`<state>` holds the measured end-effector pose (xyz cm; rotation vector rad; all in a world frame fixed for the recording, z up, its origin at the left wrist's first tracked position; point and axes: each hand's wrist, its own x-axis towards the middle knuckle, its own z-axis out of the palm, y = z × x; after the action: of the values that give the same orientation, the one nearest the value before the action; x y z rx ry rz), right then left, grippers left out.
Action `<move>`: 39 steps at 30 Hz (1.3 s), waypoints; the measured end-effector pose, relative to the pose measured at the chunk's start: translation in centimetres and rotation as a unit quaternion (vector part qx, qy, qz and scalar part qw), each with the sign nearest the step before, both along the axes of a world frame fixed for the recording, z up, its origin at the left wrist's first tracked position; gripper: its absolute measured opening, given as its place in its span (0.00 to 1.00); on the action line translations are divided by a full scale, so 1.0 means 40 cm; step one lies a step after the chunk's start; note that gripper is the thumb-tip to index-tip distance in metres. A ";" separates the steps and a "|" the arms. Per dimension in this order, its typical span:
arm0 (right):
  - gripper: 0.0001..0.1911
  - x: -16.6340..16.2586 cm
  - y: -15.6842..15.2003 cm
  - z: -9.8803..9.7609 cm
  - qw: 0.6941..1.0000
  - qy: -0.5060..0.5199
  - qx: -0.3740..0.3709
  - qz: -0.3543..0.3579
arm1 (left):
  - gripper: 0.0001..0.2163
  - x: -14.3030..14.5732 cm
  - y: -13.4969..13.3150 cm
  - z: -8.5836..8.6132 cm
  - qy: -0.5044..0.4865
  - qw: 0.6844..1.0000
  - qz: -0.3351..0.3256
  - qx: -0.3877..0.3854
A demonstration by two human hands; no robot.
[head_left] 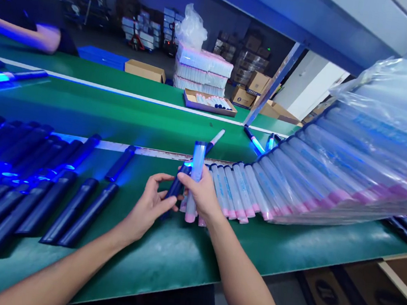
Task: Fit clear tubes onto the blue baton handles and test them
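Between the fingers of my left hand (pixel 155 198) is a dark tube-shaped handle (pixel 176 185), tilted, with a blue glow at its upper end. My right hand (pixel 202 192) grips a clear plastic tube (pixel 198 159) with a pink end, standing nearly upright beside the handle. The right fingertips also reach the top of the dark handle. Just behind the hands, a light stick with a white tip (pixel 218 137) lies on the green surface. Right of my right hand, a row of clear tubes with pink ends (pixel 238 191) leans side by side.
Many dark handles (pixel 59 204) lie at left, several glowing blue. A plastic-wrapped stack of tubes (pixel 366 153) rises at right. Lit sticks (pixel 258 144) lie on the green belt (pixel 137 114). A shallow carton (pixel 209 107) stands beyond it. A person's arm (pixel 21 33) is at far left.
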<state>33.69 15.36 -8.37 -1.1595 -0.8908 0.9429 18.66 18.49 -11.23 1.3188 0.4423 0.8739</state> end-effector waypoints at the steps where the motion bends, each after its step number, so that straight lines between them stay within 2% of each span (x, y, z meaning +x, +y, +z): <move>1: 0.20 0.001 -0.004 0.006 0.999 -0.027 0.003 0.019 | 0.18 0.000 0.003 0.003 0.023 0.999 0.001 -0.033; 3: 0.18 0.016 -0.008 0.024 0.999 -0.028 0.044 -0.005 | 0.18 -0.001 0.006 0.005 0.069 0.995 -0.010 -0.069; 5: 0.16 0.048 -0.008 0.045 0.982 0.061 0.131 -0.125 | 0.19 -0.003 -0.002 -0.001 0.101 0.992 -0.047 -0.060; 7: 0.12 0.085 -0.007 0.066 0.928 0.190 0.200 -0.249 | 0.19 -0.002 -0.019 -0.011 0.127 0.987 -0.097 -0.028; 9: 0.10 0.112 -0.009 0.081 0.888 0.285 0.210 -0.292 | 0.18 -0.001 -0.038 -0.019 0.149 0.979 -0.141 -0.003; 11: 0.10 0.121 -0.013 0.087 0.886 0.326 0.193 -0.268 | 0.18 0.001 -0.050 -0.022 0.161 0.973 -0.166 0.010; 15: 0.11 0.103 -0.024 0.089 0.901 0.326 0.201 -0.202 | 0.17 0.004 -0.051 -0.015 0.148 0.971 -0.186 -0.008; 21: 0.12 0.087 -0.035 0.097 0.916 0.284 0.220 -0.180 | 0.15 0.009 -0.045 -0.013 0.132 0.972 -0.188 -0.044; 26: 0.09 0.077 -0.043 0.103 0.924 0.263 0.232 -0.153 | 0.14 0.008 -0.053 -0.013 0.083 0.958 -0.237 -0.141; 30: 0.07 0.069 -0.046 0.103 0.927 0.264 0.242 -0.113 | 0.14 0.003 -0.053 -0.013 0.050 0.930 -0.284 -0.228; 33: 0.08 0.062 -0.046 0.101 0.932 0.260 0.240 -0.081 | 0.15 0.000 -0.051 -0.018 0.028 0.911 -0.316 -0.265; 36: 0.10 0.051 -0.046 0.108 0.937 0.241 0.243 -0.070 | 0.15 -0.001 -0.050 -0.025 0.024 0.924 -0.309 -0.226; 39: 0.11 0.031 -0.046 0.132 0.949 0.187 0.249 -0.038 | 0.17 -0.001 -0.049 -0.032 0.039 0.958 -0.263 -0.109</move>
<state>34.94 13.53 -3.07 -0.5519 -0.7108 0.7783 18.62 16.54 -12.50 1.1862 0.2208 0.3187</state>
